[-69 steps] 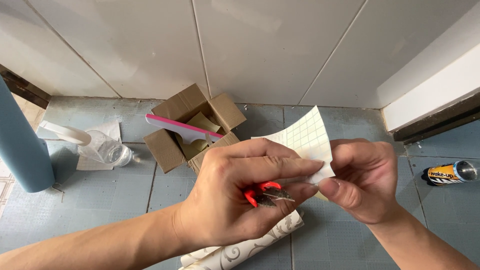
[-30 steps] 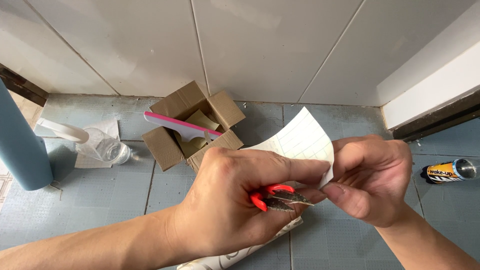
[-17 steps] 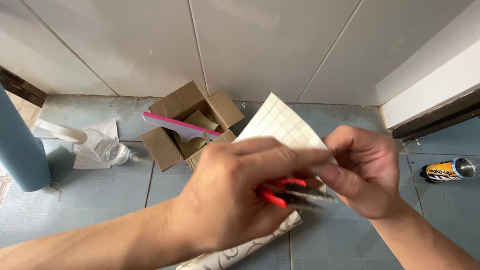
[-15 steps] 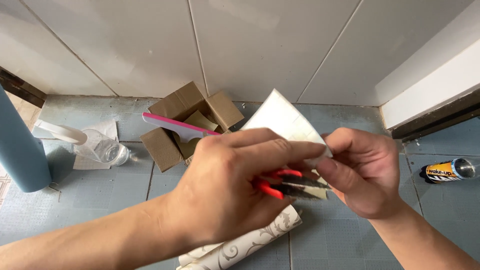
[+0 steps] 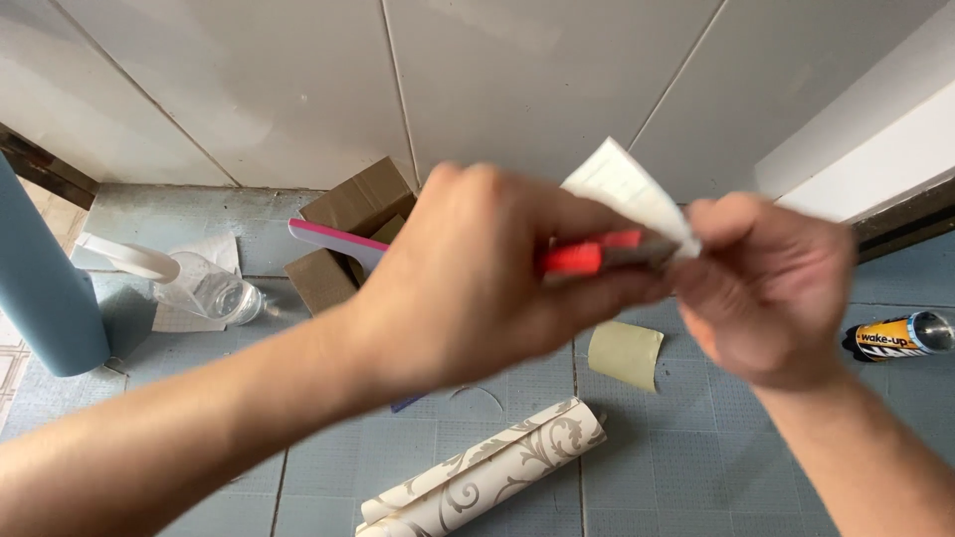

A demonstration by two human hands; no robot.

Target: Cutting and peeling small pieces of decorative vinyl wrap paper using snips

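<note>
My left hand (image 5: 468, 288) grips a blurred red cutter (image 5: 587, 256), apparently; my right hand (image 5: 771, 288) pinches white paper (image 5: 627, 189) above the cardboard box (image 5: 343, 239) holding a pink-edged scraper (image 5: 333, 237).

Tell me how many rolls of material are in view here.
2. A white patterned wallpaper roll lies on the floor tiles below the hands, and a blue roll stands upright at the left edge. The arms could hide others.

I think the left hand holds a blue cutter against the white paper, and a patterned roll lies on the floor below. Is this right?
Not quite. In the head view, the cutter in the left hand is red-orange, not blue. The rest stands: it meets the white paper pinched by the right hand, and the patterned roll lies on the floor below.
</note>
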